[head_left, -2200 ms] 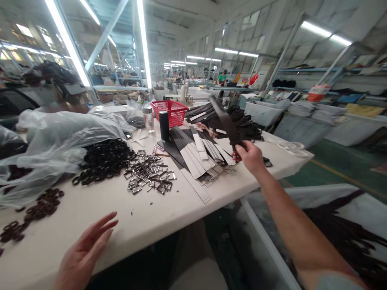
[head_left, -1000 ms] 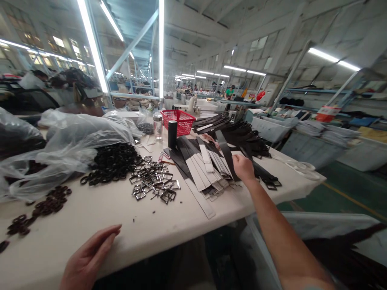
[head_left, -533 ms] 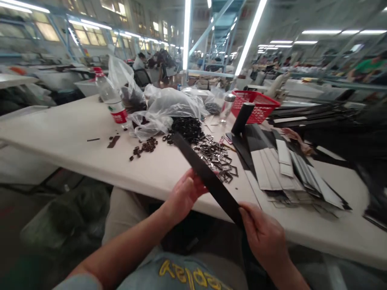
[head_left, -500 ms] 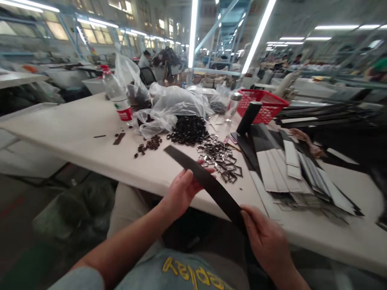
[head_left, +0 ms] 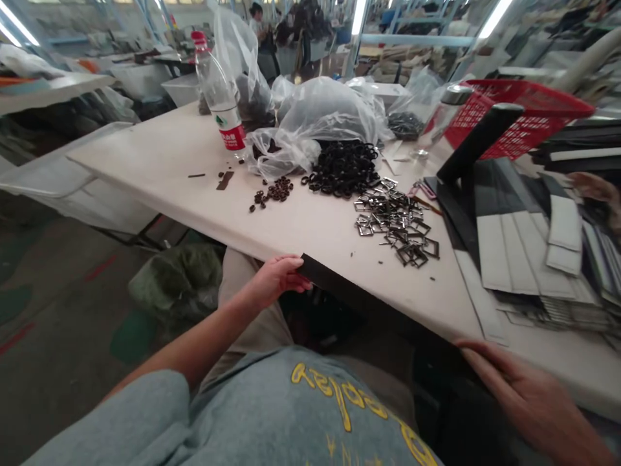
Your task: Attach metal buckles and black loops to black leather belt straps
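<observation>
Both hands now stretch the black strap (head_left: 369,301) lower, along the table's near edge: left hand (head_left: 274,279) pinches its left end, right hand (head_left: 528,401) grips the other.

**One head-worn view, tilted down over the bench edge**

The single camera sits on the person's head, looking forward and steeply down. Nearest is the grey shirt (head_left: 272,414) (filling the bottom). The table (head_left: 160,155) runs from near right to far left; far off lies the workshop floor.
</observation>
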A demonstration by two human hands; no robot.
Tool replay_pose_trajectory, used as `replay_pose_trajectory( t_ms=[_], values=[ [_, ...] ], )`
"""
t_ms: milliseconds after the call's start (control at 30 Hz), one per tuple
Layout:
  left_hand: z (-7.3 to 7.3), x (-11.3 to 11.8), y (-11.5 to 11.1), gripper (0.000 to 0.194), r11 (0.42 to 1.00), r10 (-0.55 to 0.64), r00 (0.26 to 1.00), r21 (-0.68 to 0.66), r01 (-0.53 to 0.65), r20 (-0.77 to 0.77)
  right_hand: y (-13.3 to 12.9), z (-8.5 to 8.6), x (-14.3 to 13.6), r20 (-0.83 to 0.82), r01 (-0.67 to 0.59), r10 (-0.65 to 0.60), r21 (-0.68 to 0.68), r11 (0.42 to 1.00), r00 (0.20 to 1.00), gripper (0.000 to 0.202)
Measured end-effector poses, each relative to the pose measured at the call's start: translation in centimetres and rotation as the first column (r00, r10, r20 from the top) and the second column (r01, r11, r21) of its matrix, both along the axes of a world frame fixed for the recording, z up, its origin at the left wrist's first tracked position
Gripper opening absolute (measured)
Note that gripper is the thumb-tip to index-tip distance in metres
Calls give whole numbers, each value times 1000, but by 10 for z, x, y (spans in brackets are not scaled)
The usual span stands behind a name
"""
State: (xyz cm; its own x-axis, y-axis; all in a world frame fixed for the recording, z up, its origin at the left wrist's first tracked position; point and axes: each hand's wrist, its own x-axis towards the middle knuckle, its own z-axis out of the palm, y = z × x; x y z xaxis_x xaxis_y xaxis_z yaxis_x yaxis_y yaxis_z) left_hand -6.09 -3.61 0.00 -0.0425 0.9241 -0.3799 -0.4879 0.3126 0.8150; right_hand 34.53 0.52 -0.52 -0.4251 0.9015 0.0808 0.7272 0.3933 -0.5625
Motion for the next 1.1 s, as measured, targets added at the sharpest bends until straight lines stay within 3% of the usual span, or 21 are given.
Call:
replay_pose_trajectory(
  t_ms=[100,233,367,567,833,933,1100],
  values=[
    [-9,22,-6,21,997,-28,996,-63,33,84,-10,5,-41,-85,158,-149,112,981,985,40],
    [-14,47,-12,18,995,5,983,-94,13,184,-23,1,-122,-304,18,35,170,985,952,42],
    [-12,52,-15,20,996,23,983,-88,-7,182,-22,-12,-170,-402,28,60,209,977,914,36],
    [-13,50,-17,22,998,50,983,-41,-43,177,-19,-24,-174,-408,-23,166,333,943,898,36],
    [-12,60,-9,18,998,26,986,46,-34,166,-19,-8,-169,-540,-49,67,48,998,839,26],
    [-10,60,-8,18,998,39,987,38,-45,155,-20,-8,-171,-504,3,55,114,993,862,24],
    [-14,59,-9,19,999,28,988,24,-32,150,-23,-14,-176,-332,34,97,366,930,938,21]
  ],
)
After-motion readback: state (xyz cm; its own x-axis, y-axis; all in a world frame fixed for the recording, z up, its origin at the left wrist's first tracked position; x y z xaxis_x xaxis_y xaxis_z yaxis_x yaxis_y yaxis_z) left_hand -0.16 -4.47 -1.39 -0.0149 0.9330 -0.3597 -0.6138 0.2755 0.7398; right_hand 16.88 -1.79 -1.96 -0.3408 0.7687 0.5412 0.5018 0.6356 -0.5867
